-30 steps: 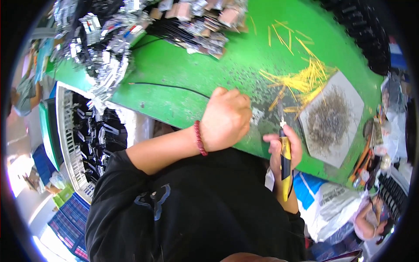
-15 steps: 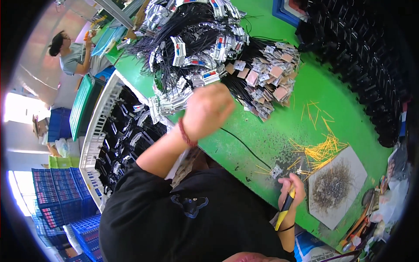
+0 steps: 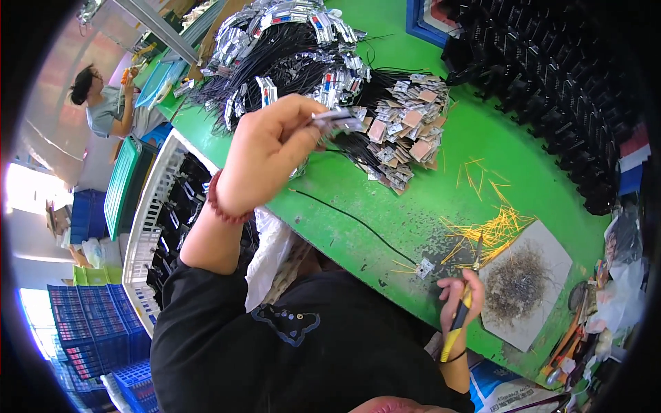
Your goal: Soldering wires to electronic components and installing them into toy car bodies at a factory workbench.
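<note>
My left hand (image 3: 265,155), with a red cord bracelet at its wrist, is raised above the near side of the bench and pinches a small silvery metal part (image 3: 337,120), blurred. Low at the right, my right hand (image 3: 460,297) grips a yellow-and-black soldering iron (image 3: 455,329), its tip pointing up toward thin yellow strips. Between the hands lies a black cable (image 3: 354,219), one end at a small square silvery board (image 3: 425,268). Beyond my left hand sits a heap of silvery metal parts with black cables (image 3: 275,62); beside it, a stack of small square boards (image 3: 410,124).
Yellow strips (image 3: 499,230) are scattered by a grey slab (image 3: 529,289) with dark residue. Black parts (image 3: 544,89) line the green bench's (image 3: 475,144) far right. A white crate (image 3: 141,234) stands left of me. Another person (image 3: 107,103) works at the far left.
My left hand has moved left from beside the heap, and a silvery part now shows in its fingers. My right hand stays in about the same place with the soldering iron.
</note>
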Tool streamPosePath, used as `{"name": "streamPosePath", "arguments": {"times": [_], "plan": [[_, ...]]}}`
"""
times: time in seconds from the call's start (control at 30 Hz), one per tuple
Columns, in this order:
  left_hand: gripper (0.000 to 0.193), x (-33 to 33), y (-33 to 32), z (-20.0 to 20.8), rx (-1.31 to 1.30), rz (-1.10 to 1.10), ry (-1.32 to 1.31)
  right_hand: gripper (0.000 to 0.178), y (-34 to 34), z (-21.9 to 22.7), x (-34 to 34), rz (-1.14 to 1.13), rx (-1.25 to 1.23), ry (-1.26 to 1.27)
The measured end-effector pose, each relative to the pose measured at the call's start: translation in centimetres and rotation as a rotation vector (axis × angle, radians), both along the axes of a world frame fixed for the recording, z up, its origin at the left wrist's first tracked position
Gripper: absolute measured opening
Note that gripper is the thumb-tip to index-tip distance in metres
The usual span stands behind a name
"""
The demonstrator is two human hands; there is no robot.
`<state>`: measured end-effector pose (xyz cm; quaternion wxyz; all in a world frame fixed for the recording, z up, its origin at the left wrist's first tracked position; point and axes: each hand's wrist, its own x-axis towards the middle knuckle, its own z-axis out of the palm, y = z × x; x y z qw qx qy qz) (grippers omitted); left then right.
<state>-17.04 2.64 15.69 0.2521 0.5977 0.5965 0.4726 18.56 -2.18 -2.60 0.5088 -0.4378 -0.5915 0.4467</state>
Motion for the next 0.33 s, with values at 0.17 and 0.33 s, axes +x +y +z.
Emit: {"name": "streamPosePath", "arguments": {"times": [0.17, 0.33], "plan": [[0.017, 5.2, 0.2, 4.5, 0.115, -0.278, 0.215, 0.024, 4.5, 10.2, -1.8, -0.058, 0.352, 0.11], [0.018, 10.3, 1.8, 5.7, 0.289, -0.515, 0.301, 0.051, 7.5, 15.6, -4.2, 0.19, 0.556, 0.075]]}}
